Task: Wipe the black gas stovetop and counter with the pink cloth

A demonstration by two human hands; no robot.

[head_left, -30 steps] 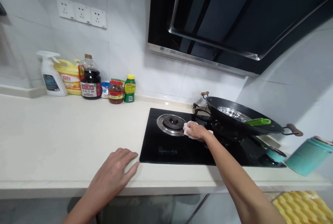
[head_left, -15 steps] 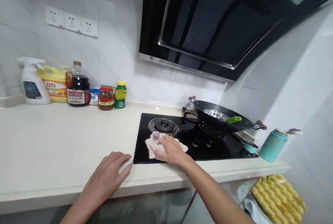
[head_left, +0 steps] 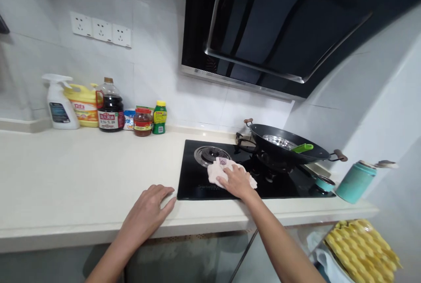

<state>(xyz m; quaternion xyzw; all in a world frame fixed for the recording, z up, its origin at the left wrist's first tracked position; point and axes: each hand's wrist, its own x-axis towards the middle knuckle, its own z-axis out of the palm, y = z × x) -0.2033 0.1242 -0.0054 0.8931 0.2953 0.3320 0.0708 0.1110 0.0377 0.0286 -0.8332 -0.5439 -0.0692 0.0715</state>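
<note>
A pale pink cloth lies bunched on the black glass cooktop, just in front of the left burner. My right hand presses down on it from above, fingers curled over the fabric, and part of the cloth is hidden beneath the palm. My left hand rests on the white countertop near the cooktop's front left corner. Its thumb and fingers are apart, and it holds nothing.
A black wok with a metal strainer and a green handle sits over the right burner. Right of it stand a teal flask and cup. Bottles and jars line the wall. The range hood hangs above.
My right hand has slid the cloth to the right and slightly back across the cooktop. My left hand stays by the corner. The view has shifted slightly.
</note>
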